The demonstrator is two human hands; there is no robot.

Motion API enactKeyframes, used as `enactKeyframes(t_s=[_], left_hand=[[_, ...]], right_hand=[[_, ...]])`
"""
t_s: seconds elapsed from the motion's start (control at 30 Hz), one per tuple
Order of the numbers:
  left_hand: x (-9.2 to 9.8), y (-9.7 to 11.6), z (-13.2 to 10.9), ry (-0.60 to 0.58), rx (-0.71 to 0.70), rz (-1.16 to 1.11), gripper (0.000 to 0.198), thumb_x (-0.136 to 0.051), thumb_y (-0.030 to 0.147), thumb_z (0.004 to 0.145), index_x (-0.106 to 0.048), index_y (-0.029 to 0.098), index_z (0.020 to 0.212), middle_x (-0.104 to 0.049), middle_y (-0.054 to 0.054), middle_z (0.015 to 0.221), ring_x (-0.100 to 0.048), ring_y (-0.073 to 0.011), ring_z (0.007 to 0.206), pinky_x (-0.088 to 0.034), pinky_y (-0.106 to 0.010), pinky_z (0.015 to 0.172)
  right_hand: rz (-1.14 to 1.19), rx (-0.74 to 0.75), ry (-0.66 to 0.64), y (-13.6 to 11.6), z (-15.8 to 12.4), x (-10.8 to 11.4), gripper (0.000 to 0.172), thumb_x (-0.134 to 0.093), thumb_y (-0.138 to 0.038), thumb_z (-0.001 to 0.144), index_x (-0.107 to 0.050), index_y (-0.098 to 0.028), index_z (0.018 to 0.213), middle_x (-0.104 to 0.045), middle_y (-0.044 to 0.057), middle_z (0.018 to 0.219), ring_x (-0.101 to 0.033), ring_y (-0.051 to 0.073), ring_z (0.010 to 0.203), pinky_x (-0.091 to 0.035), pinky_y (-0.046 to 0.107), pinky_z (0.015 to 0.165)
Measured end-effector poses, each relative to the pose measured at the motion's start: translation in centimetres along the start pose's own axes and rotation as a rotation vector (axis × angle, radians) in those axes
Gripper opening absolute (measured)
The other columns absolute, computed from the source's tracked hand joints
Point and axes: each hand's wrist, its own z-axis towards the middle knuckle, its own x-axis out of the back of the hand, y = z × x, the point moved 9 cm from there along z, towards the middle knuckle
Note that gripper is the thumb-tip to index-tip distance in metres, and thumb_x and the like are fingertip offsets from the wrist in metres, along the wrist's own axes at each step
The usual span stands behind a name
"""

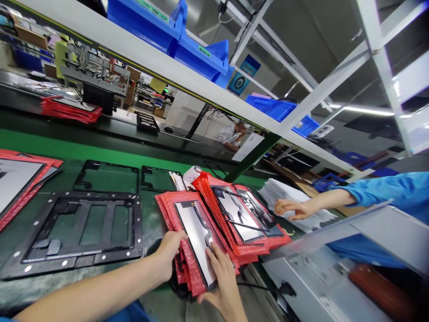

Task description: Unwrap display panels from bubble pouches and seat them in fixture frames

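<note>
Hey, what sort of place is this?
Probably an electronics assembly workshop: there's a thin, screen-like panel on red bubble wrap, black frames on the bench, and blue bins overhead on a shelf.

The left fingers [177, 236] and right fingers [219, 258] flank a panel [197, 246] lying on a stack of padded sleeves [193, 273]. Just right of the right fingers, a second sleeve stack [253, 248] bears more panels [232, 205]; past it I see a pile of sheets [284, 192], a co-worker's hand [300, 210] over it. Left of the left fingers lies a frame [109, 226], with two more frames [112, 165] behind it and another sleeve stack [20, 205] farther left. Well beyond the fingers, a ledge [120, 135] carries a sleeve pile [72, 112]; above, bins [201, 62] sit along a shelf [248, 111].
</note>
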Motion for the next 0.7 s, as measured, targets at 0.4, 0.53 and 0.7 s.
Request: enactKeyframes(t_s=[0.4, 0.53, 0.7], left_hand=[[-2.0, 7.1, 1.9, -0.235, -0.369, 0.371, 0.03, -0.058, 0.031, 0.091, -0.06, 0.017, 0.117, -0.06, -0.008, 0.124, -0.054, -0.0239, 0.118, -0.036, -0.05, 0.106], [3.2, 4.5, 3.1, -0.01, -0.394, 0.573, 0.021, -0.063, 0.026, 0.087, -0.062, 0.014, 0.104, -0.058, -0.009, 0.124, -0.044, -0.0282, 0.128, -0.025, -0.057, 0.111], [4.1, 1.2, 4.2, 0.042, -0.309, 0.606, 0.016, -0.064, 0.028, 0.087, -0.064, 0.013, 0.093, -0.065, -0.006, 0.105, -0.056, -0.0238, 0.111, -0.039, -0.051, 0.103]], right_hand=[[0.471, -0.868, 0.602, 7.1, -2.0, 4.8, 0.046, -0.077, -0.049, 0.066, -0.072, -0.009, 0.089, -0.071, 0.009, 0.08, -0.065, 0.03, 0.085, -0.053, 0.037, 0.075], [0.517, -0.933, 0.673, 8.4, -1.9, 5.9, 0.056, -0.077, -0.051, 0.065, -0.07, -0.008, 0.1, -0.072, 0.011, 0.093, -0.065, 0.028, 0.09, -0.054, 0.035, 0.077], [0.595, -0.946, 0.717, 8.7, -1.6, 6.2, 0.061, -0.077, -0.052, 0.066, -0.068, -0.009, 0.108, -0.069, 0.012, 0.11, -0.064, 0.027, 0.101, -0.053, 0.036, 0.086]])
